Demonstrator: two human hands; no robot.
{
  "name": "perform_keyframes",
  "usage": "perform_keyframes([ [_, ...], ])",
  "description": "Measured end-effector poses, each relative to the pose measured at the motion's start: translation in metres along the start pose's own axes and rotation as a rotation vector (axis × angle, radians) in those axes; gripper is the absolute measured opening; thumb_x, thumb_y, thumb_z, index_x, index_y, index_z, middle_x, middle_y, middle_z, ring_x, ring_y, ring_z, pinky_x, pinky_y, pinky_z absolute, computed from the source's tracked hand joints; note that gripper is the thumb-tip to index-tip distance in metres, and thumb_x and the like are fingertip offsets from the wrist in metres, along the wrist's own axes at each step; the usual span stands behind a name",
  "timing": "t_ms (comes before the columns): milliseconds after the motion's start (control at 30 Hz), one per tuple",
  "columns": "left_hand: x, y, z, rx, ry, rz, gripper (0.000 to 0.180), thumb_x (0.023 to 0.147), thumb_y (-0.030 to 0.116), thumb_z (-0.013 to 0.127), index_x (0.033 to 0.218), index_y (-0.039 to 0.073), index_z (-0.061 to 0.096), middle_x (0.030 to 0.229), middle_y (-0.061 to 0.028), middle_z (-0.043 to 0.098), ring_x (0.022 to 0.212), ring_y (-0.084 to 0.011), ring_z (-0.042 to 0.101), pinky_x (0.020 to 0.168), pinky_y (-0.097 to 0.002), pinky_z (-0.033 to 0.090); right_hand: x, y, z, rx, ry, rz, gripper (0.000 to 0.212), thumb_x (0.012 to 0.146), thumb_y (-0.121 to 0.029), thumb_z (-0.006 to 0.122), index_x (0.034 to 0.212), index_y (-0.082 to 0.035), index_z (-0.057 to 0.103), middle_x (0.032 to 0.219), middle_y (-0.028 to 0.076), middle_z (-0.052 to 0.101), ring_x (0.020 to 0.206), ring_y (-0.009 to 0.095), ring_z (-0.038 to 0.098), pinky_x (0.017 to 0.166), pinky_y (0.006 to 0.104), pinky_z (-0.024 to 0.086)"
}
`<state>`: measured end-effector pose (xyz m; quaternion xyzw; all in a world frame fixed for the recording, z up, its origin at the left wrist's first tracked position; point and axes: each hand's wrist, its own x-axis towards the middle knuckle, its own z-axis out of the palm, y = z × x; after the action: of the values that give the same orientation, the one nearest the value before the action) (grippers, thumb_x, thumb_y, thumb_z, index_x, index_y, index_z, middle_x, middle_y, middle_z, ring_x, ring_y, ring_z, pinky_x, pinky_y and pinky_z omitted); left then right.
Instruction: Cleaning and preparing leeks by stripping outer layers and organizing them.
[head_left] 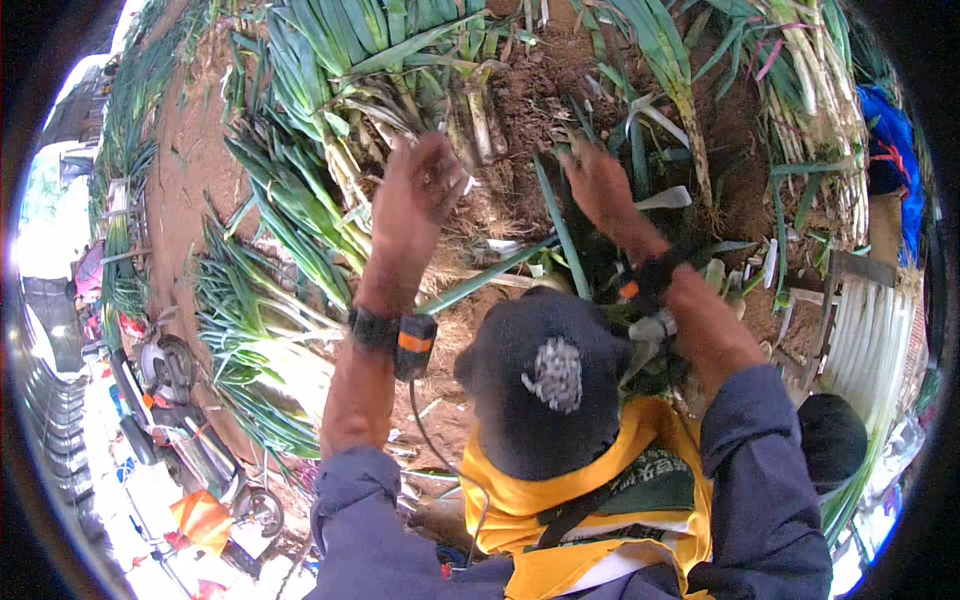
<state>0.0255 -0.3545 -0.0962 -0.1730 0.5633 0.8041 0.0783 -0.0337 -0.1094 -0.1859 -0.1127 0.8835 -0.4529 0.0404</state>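
Observation:
My left hand point(425, 175) is raised beside the pale root ends of a pile of leek-like green onions point(340, 165). Its fingers are bent and smeared by motion, so what they hold, if anything, is not clear. My right hand point(600, 190) reaches forward over brown soil strewn with roots and leaf scraps. Its fingertips are blurred near a thin green leaf, and I cannot see a grip. Between the hands, a long green leaf point(563, 225) slants across the ground. Both wrists carry dark bands with orange marks.
More green onions point(265, 350) lie at left; a tied bundle point(815, 90) stands at far right near blue plastic point(890, 160). White stalks point(868, 335) are stacked at right. A dark cap point(545, 385) and yellow vest show between my arms. A motorbike point(190, 430) stands lower left.

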Motion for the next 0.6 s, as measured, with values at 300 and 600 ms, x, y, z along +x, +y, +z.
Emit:
perform_keyframes([
  [300,-0.052,-0.140,-0.049,1.636,-0.199,0.106,0.031,0.096,0.007,0.052,0.124,-0.004,0.055,0.112,-0.0213,0.067,0.099,-0.0323,0.067,0.080,-0.0388,0.056,-0.040,-0.006,0.114,-0.040,-0.420,0.225,0.063,0.091,-0.058,0.062,0.079,0.003,0.059,0.070,0.021,0.061,0.063,0.035,0.060,0.059,0.0478,0.046],
  [600,-0.105,-0.223,-0.085,0.456,0.153,-0.534,0.035,0.103,0.022,0.049,0.125,-0.004,0.054,0.128,-0.0207,0.059,0.108,-0.0248,0.060,0.088,-0.0321,0.050,-0.039,0.022,0.072,0.484,-0.497,0.449,0.039,0.093,-0.043,0.067,0.093,-0.005,0.072,0.069,0.004,0.062,0.060,0.016,0.056,0.055,0.0343,0.045],
])
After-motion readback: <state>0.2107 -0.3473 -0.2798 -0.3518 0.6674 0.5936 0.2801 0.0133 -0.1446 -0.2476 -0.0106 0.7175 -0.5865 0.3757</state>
